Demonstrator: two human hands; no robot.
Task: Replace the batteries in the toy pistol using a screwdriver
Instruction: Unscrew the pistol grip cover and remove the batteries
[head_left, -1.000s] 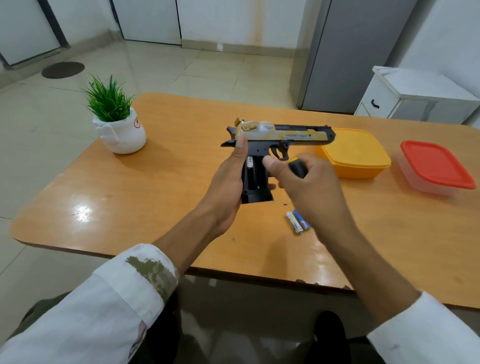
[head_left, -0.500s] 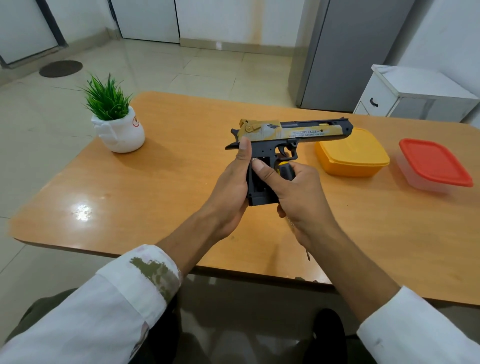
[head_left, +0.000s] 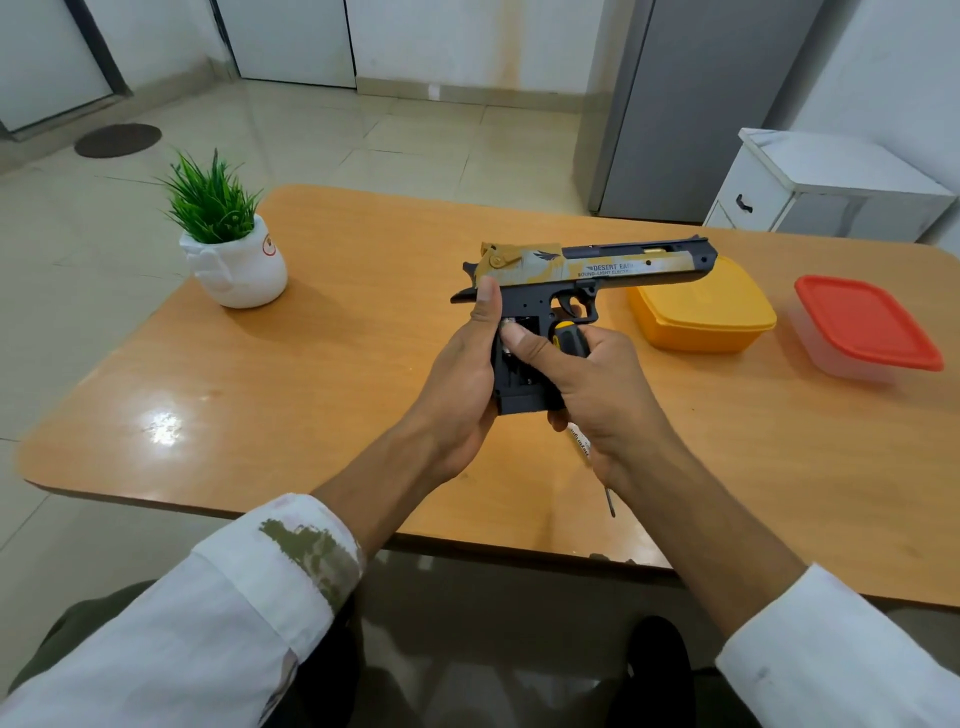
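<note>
- The right hand (head_left: 597, 384) curls round the screwdriver (head_left: 569, 338), whose shaft points back toward the person, and its thumb presses into the open grip.
- The left hand (head_left: 457, 384) clasps the grip from behind, thumb up the back.
- The toy pistol (head_left: 597, 267) is held above the counter (head_left: 337, 364), barrel pointing right. It is probably light, hard, smooth plastic, so it is best held by the grip.

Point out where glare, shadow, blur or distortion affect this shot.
Head view: a bright glare patch sits on the table near its front left. The potted plant casts a soft shadow to its right. Wide-angle distortion bows the table edges and tilts the far door. The toy pistol is sharp and its print is legible. The left sleeve looks stretched at the frame's bottom.
</note>
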